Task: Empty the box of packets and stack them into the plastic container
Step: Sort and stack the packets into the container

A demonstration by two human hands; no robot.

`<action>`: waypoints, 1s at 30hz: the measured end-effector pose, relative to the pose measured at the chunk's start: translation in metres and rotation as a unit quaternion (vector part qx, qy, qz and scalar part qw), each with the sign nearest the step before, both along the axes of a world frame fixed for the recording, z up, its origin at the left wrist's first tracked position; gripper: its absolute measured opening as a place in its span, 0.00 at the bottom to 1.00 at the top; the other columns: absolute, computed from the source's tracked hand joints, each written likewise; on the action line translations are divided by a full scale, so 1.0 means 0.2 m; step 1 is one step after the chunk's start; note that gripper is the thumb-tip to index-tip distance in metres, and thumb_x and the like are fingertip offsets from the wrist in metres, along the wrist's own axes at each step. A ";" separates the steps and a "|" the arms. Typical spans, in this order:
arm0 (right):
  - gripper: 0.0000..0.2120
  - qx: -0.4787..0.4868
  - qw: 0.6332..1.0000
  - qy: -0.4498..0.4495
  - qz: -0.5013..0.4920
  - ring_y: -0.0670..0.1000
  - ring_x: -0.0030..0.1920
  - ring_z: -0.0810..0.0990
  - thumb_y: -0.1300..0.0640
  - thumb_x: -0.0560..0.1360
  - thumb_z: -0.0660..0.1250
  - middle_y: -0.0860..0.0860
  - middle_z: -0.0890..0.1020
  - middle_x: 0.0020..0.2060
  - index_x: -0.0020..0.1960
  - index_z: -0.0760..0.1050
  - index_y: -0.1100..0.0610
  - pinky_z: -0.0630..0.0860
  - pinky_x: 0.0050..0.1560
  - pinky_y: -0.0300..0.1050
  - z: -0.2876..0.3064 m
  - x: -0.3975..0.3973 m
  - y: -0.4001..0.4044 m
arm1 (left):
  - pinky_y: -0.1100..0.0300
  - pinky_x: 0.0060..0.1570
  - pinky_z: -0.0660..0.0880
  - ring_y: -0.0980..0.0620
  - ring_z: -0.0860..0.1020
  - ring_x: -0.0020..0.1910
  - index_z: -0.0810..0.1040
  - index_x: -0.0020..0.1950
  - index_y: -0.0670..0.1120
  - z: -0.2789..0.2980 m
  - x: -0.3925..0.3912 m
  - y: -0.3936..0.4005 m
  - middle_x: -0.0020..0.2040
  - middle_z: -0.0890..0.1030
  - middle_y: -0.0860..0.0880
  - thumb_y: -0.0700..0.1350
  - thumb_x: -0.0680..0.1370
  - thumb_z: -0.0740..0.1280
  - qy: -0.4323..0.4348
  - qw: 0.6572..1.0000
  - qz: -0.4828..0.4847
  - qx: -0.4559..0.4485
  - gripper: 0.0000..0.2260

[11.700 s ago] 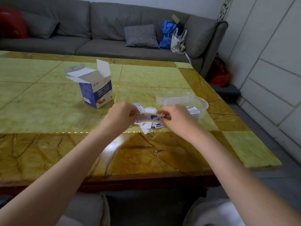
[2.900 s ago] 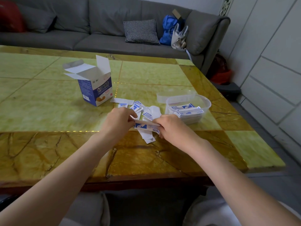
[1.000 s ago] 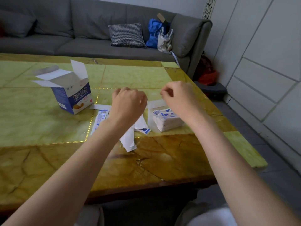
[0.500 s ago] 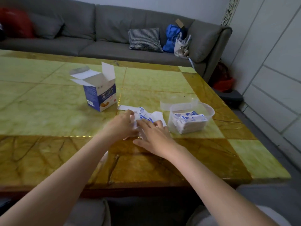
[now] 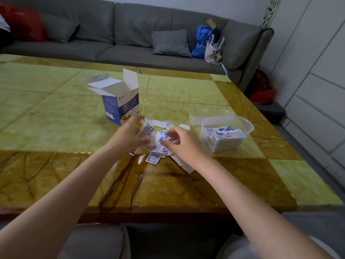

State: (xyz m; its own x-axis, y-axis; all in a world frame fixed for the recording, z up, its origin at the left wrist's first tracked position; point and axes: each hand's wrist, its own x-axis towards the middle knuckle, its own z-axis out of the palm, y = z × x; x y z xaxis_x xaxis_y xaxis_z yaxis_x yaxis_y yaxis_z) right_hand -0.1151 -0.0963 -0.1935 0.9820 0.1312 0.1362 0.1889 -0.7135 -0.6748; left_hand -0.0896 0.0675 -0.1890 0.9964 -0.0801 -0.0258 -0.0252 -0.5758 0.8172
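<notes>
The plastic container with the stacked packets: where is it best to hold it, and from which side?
Grip the plastic container by its side walls below the flared rim, coming from above: it stands upright and open-topped, the right hand is nearest, and its right side looks free.

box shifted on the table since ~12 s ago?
No. The box stands at the same gold tile seam on the table; only the camera moved.

The blue-and-white box point(image 5: 122, 105) bears large white characters, too blurred to read. Print on the packets point(image 5: 158, 144) is likewise illegible.
</notes>
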 end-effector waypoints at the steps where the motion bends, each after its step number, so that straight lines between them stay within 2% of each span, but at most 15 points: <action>1: 0.18 0.044 0.999 0.009 -0.015 0.46 0.47 0.76 0.52 0.74 0.68 0.52 0.80 0.53 0.59 0.74 0.60 0.73 0.51 0.37 0.02 0.00 0.01 | 0.54 0.47 0.77 0.47 0.77 0.54 0.62 0.70 0.51 0.01 -0.01 0.00 0.58 0.77 0.43 0.37 0.70 0.72 -0.005 1.000 -0.010 -0.016 0.34; 3: 0.16 0.159 0.985 0.052 -0.033 0.49 0.46 0.77 0.51 0.74 0.67 0.53 0.80 0.50 0.57 0.75 0.61 0.74 0.50 0.42 0.04 0.01 0.03 | 0.61 0.42 0.78 0.53 0.80 0.44 0.59 0.72 0.52 0.03 -0.04 -0.01 0.48 0.81 0.47 0.37 0.70 0.72 0.009 0.996 -0.063 -0.063 0.35; 6: 0.11 0.273 0.957 0.078 -0.062 0.48 0.37 0.74 0.56 0.75 0.66 0.58 0.80 0.41 0.50 0.78 0.64 0.70 0.39 0.42 0.07 0.01 0.06 | 0.68 0.30 0.74 0.61 0.78 0.29 0.63 0.69 0.53 0.06 -0.07 -0.04 0.37 0.82 0.51 0.37 0.72 0.70 0.040 0.987 -0.147 -0.048 0.30; 8: 0.10 0.283 0.953 0.041 -0.094 0.48 0.36 0.74 0.59 0.73 0.68 0.61 0.81 0.39 0.46 0.78 0.67 0.69 0.38 0.41 0.08 0.01 0.06 | 0.65 0.35 0.77 0.57 0.81 0.33 0.72 0.61 0.51 0.06 -0.07 -0.05 0.40 0.83 0.49 0.38 0.74 0.68 0.053 0.986 -0.154 -0.040 0.18; 10: 0.07 0.305 0.945 0.010 -0.115 0.45 0.31 0.73 0.59 0.72 0.69 0.54 0.79 0.32 0.45 0.79 0.64 0.69 0.36 0.37 0.11 0.00 0.05 | 0.63 0.38 0.78 0.55 0.83 0.36 0.78 0.52 0.46 0.05 -0.06 -0.03 0.43 0.84 0.46 0.38 0.77 0.64 0.064 0.989 -0.115 -0.066 0.07; 11: 0.06 0.329 0.937 0.001 -0.114 0.44 0.29 0.72 0.60 0.72 0.70 0.50 0.77 0.30 0.46 0.80 0.62 0.70 0.34 0.36 0.14 0.00 0.04 | 0.63 0.36 0.77 0.55 0.83 0.35 0.78 0.51 0.43 0.05 -0.05 -0.01 0.42 0.84 0.45 0.40 0.78 0.62 0.075 0.989 -0.083 -0.093 0.06; 12: 0.04 0.362 0.927 0.000 -0.100 0.44 0.29 0.73 0.60 0.73 0.69 0.49 0.77 0.31 0.45 0.80 0.61 0.73 0.35 0.36 0.16 -0.01 0.02 | 0.63 0.34 0.76 0.55 0.82 0.32 0.77 0.51 0.41 0.05 -0.05 0.00 0.41 0.83 0.46 0.42 0.79 0.60 0.090 0.987 -0.050 -0.127 0.08; 14: 0.06 0.428 0.903 0.009 -0.036 0.47 0.38 0.80 0.60 0.75 0.67 0.52 0.81 0.37 0.43 0.79 0.61 0.79 0.50 0.40 0.19 -0.03 0.01 | 0.65 0.30 0.75 0.56 0.78 0.27 0.76 0.52 0.40 0.05 -0.04 0.01 0.36 0.82 0.47 0.46 0.81 0.57 0.118 0.972 -0.003 -0.204 0.12; 17: 0.19 0.499 0.863 0.068 0.032 0.50 0.52 0.81 0.51 0.79 0.57 0.55 0.83 0.46 0.44 0.79 0.64 0.74 0.61 0.42 0.18 -0.04 0.00 | 0.64 0.29 0.74 0.55 0.76 0.25 0.73 0.46 0.43 0.08 -0.05 -0.02 0.29 0.80 0.48 0.47 0.81 0.56 0.141 0.945 0.030 -0.294 0.11; 18: 0.21 0.499 0.862 0.081 0.035 0.50 0.55 0.80 0.50 0.79 0.55 0.54 0.83 0.47 0.44 0.79 0.64 0.74 0.61 0.42 0.18 -0.04 0.00 | 0.63 0.31 0.74 0.54 0.76 0.26 0.72 0.45 0.44 0.09 -0.05 -0.04 0.29 0.80 0.47 0.47 0.81 0.56 0.144 0.941 0.031 -0.305 0.10; 20: 0.14 0.443 0.894 0.068 0.024 0.50 0.54 0.80 0.55 0.79 0.59 0.53 0.83 0.48 0.45 0.80 0.61 0.74 0.60 0.42 0.17 -0.04 0.00 | 0.62 0.32 0.74 0.52 0.75 0.28 0.71 0.45 0.44 0.11 -0.06 -0.07 0.31 0.80 0.46 0.45 0.80 0.56 0.145 0.938 0.027 -0.312 0.08; 22: 0.05 0.373 0.927 0.037 0.004 0.48 0.45 0.80 0.63 0.75 0.66 0.53 0.83 0.43 0.44 0.80 0.57 0.77 0.51 0.38 0.16 -0.05 0.00 | 0.62 0.33 0.76 0.53 0.76 0.29 0.72 0.45 0.43 0.12 -0.06 -0.08 0.30 0.81 0.47 0.42 0.79 0.57 0.147 0.932 0.032 -0.330 0.07; 24: 0.08 0.354 0.935 0.031 -0.004 0.49 0.40 0.79 0.67 0.72 0.69 0.52 0.81 0.42 0.46 0.78 0.55 0.79 0.44 0.42 0.16 -0.05 0.01 | 0.60 0.39 0.76 0.53 0.77 0.32 0.72 0.43 0.42 0.12 -0.06 -0.09 0.31 0.82 0.48 0.39 0.79 0.57 0.146 0.932 0.008 -0.330 0.07; 27: 0.17 0.361 0.931 0.035 -0.035 0.55 0.52 0.80 0.66 0.69 0.71 0.53 0.78 0.53 0.54 0.75 0.52 0.79 0.53 0.54 0.15 -0.03 0.01 | 0.59 0.45 0.75 0.52 0.79 0.42 0.76 0.47 0.45 0.10 -0.07 -0.07 0.42 0.81 0.50 0.41 0.78 0.61 0.147 0.941 -0.048 -0.303 0.04; 30: 0.11 0.415 0.904 0.071 -0.071 0.58 0.51 0.81 0.64 0.69 0.72 0.58 0.81 0.52 0.49 0.77 0.56 0.74 0.59 0.59 0.15 -0.02 -0.01 | 0.60 0.43 0.75 0.53 0.77 0.45 0.78 0.48 0.44 0.09 -0.06 -0.05 0.45 0.81 0.50 0.43 0.75 0.66 0.144 0.942 -0.009 -0.301 0.04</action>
State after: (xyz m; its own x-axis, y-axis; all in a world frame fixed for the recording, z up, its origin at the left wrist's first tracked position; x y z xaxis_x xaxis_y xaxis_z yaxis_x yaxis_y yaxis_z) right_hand -0.1201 -0.0979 -0.1629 0.9962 -0.0870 0.0016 0.0050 0.0389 -0.9992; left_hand -0.1011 0.0577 -0.1713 0.9532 -0.1846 -0.2395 0.2425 -0.0065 0.9701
